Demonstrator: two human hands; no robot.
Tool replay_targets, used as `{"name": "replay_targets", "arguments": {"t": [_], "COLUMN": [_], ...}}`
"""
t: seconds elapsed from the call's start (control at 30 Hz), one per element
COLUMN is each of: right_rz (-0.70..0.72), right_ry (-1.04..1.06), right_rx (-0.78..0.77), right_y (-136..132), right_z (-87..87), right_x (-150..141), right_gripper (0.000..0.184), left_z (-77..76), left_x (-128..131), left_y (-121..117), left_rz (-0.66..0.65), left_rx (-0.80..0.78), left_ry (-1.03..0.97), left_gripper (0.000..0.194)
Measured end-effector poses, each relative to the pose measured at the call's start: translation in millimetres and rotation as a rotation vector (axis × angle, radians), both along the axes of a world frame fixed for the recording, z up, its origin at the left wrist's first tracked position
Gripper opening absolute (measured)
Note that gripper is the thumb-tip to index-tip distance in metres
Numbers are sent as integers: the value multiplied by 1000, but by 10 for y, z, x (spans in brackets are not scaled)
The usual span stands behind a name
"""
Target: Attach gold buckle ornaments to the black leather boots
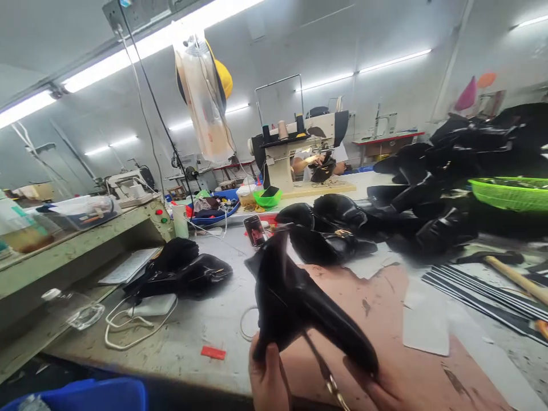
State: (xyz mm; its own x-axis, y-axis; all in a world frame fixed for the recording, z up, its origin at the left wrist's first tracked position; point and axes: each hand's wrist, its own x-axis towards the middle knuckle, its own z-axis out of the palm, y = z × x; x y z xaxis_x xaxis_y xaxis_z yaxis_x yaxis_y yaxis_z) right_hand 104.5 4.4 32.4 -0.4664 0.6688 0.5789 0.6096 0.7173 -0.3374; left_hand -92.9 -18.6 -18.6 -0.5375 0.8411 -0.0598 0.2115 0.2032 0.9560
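A black shoe upper (295, 291) is held up over the near edge of the table, tilted, with a thin strap and a gold metal fitting hanging below it. My left hand (269, 374) grips its lower left edge, thumb on the near side. At the lower right, my right hand (379, 391) closes round the upper's narrow end; most of those fingers are hidden beneath it. Under the upper lies a pinkish-brown sheet (351, 308) on the table. More black uppers (338, 225) lie just behind, one showing gold hardware.
Black uppers (188, 271) lie at left beside a white cable (128, 342) and a clear bottle (77, 308). A phone (255, 231) stands behind. At right are striped strips (483, 297), a wooden handle (514, 277) and a green basket (509, 194). Another person works behind a sewing machine (295, 154).
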Motion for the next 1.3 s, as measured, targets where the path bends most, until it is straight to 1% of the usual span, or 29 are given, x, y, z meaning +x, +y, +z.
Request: {"name": "replay_targets", "arguments": {"t": [0.03, 0.07, 0.1, 0.17, 0.2, 0.23, 0.3, 0.37, 0.4, 0.43, 0.47, 0.5, 0.53, 0.57, 0.6, 0.67, 0.7, 0.73, 0.77, 0.83, 0.87, 0.93, 1.0, 1.03, 1.1, 1.17, 1.2, 1.23, 1.3], "right_rz": [-22, -31, -28, 8, 29, 46, 103, 196, 253, 307, 353, 382, 393, 388, 373, 337, 315, 293, 276, 247, 230, 184, 117, 85, 29, -12, -32, -54, -97], "right_ry": [30, 44, 38, -35, -96, -159, -255, -339, -360, -377, -392, -399, -396, -381, -352, -284, -258, -248, -249, -254, -239, -193, -142, -124, -105, -112, -125, -141, -162], "right_rx": [15, 39, 73, 148, 167, 174, 183, 179, 200, 233, 269, 300, 320, 332, 333, 275, 209, 118, 16, -147, -178, -154, -47, 13, 106, 137, 130, 115, 87], "right_y": [23, 52, 84, 133, 140, 132, 69, -34, -90, -144, -194, -239, -279, -314, -345, -398, -421, -441, -456, -466, -458, -417, -357, -324, -254, -175, -131, -85, -1], "right_z": [42, 83, 121, 194, 230, 268, 348, 427, 455, 472, 472, 455, 423, 379, 330, 239, 210, 196, 200, 260, 311, 434, 541, 571, 562, 452, 368, 275, 97], "right_x": [134, 265, 384, 575, 645, 698, 761, 771, 758, 737, 711, 685, 665, 655, 657, 706, 749, 800, 856, 963, 1008, 1072, 1096, 1096, 1078, 1047, 1029, 1013, 987], "right_gripper": [44, 43, 42, 44, 44, 43, 38, 31, 28, 24, 22, 21, 21, 22, 24, 27, 28, 28, 27, 23, 20, 17, 15, 15, 16, 19, 20, 20, 21], "left_z": [48, 154, 306, 685, 882, 1070, 1399, 1645, 1730, 1787, 1811, 1803, 1763, 1697, 1613, 1439, 1374, 1337, 1332, 1413, 1484, 1633, 1734, 1752, 1718, 1607, 1532, 1451, 1290], "left_x": [54, 87, 98, 72, 44, 17, -9, 45, 107, 188, 279, 370, 450, 511, 547, 536, 498, 446, 389, 287, 250, 205, 184, 176, 161, 145, 137, 130, 111], "left_y": [-17, -42, -79, -182, -240, -292, -346, -298, -237, -158, -70, 17, 95, 160, 209, 260, 268, 271, 270, 271, 272, 271, 258, 246, 216, 187, 178, 172, 177], "left_rz": [-161, -367, -584, -972, -1033, -1065, -1119, -1156, -1166, -1186, -1250, -1341, -1454, -1539, -1589, -1661, -1678, -1669, -1625, -1430, -1323, -1184, -1094, -1057, -998, -921, -874, -831, -799], "left_rx": [-62, -79, -69, -43, -24, -10, 17, 55, 81, 126, 195, 241, 258, 258, 248, 176, 120, 62, 11, -22, 0, 119, 272, 340, 444, 480, 453, 386, 165], "left_ry": [-2, 34, 113, 336, 361, 374, 398, 415, 422, 445, 550, 625, 665, 682, 695, 743, 786, 845, 922, 1106, 1201, 1360, 1480, 1515, 1511, 1419, 1345, 1258, 1055], "left_gripper": [65, 64, 62, 54, 48, 47, 50, 56, 58, 60, 65, 67, 65, 65, 61, 44, 34, 29, 30, 37, 41, 49, 51, 49, 43, 37, 35, 34, 33]}}
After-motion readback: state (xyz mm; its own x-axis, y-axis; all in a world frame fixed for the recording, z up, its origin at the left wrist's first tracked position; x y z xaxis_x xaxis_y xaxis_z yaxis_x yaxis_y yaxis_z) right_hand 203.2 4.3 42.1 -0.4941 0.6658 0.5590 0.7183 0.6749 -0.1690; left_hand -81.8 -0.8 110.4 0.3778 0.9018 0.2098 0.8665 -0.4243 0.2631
